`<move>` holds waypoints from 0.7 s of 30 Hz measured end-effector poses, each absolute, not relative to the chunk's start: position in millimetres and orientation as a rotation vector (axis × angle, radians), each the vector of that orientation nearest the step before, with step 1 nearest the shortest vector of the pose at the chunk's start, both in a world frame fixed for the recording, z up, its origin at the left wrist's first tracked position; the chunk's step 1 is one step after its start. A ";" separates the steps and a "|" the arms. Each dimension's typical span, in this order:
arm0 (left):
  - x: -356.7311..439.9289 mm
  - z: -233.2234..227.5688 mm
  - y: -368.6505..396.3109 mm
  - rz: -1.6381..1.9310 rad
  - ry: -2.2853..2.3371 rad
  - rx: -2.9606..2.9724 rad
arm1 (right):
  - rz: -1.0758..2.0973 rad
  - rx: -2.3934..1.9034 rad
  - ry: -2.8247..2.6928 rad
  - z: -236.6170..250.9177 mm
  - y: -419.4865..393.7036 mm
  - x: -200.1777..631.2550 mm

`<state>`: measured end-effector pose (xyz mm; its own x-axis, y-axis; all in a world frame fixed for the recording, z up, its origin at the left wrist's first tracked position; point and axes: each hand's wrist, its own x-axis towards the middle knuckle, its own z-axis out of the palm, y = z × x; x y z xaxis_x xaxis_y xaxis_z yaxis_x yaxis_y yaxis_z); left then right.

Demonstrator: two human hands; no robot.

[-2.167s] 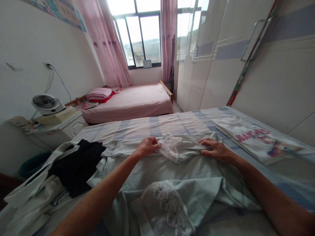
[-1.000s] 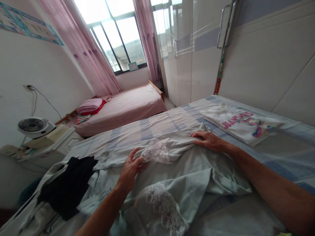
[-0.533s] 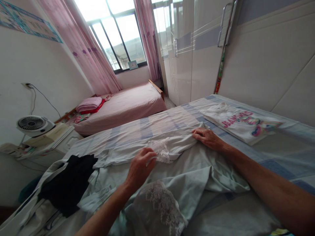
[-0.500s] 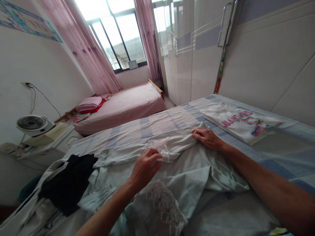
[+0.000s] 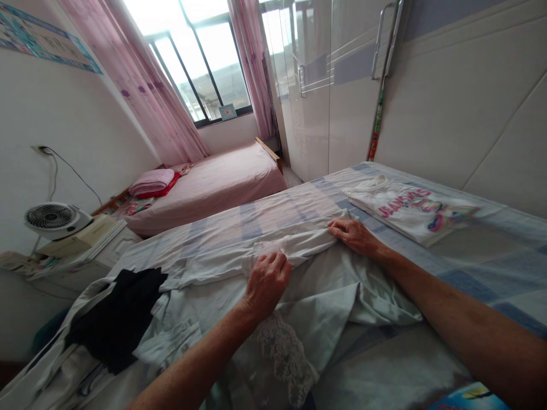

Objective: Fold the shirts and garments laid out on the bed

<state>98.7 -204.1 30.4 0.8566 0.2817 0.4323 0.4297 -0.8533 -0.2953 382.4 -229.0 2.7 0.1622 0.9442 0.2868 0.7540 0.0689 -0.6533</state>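
A pale grey-green garment (image 5: 316,296) with white lace trim (image 5: 286,359) lies spread and creased on the bed. My right hand (image 5: 354,234) is closed on its far edge, thumb and fingers pinching the cloth. Over the far lace patch rests my left hand (image 5: 267,282), its fingers curled down onto the fabric and their tips hidden. Left of the garment is a crumpled black cloth item (image 5: 119,319). Beyond my right hand lies a folded white T-shirt (image 5: 397,205) with pink lettering and a colourful print.
The checked bedsheet (image 5: 470,273) runs up to a glossy wardrobe (image 5: 461,102) at the right. A second, pink-covered bed (image 5: 231,176) stands under the window. A fan (image 5: 55,219) sits on a cabinet at left. Something blue and yellow (image 5: 470,396) shows at the bottom right.
My left hand has moved right and settled down on the lace area of the garment. My right hand keeps its grip on the far edge. The view has shifted slightly.
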 end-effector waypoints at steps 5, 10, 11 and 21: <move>84.6 42.9 -206.1 -0.571 -0.274 -2.617 | 0.333 -1.797 -1.520 -0.2 -225.3 388.4; 78.2 31.3 -214.9 -0.373 -0.049 -2.754 | 0.361 -1.803 -1.532 -1.1 -224.5 388.5; 79.0 29.5 -215.6 -0.333 -0.038 -2.791 | 0.361 -1.801 -1.543 -0.6 -225.0 387.7; 66.7 25.1 -171.4 -0.403 -0.765 -3.013 | 0.155 -1.558 -1.795 16.2 -236.0 376.7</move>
<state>66.7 -171.4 25.1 0.8479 0.4680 0.2492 0.4698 -0.8810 0.0558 376.7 -236.0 16.2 0.0128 0.8953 0.4453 0.8059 0.2544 -0.5346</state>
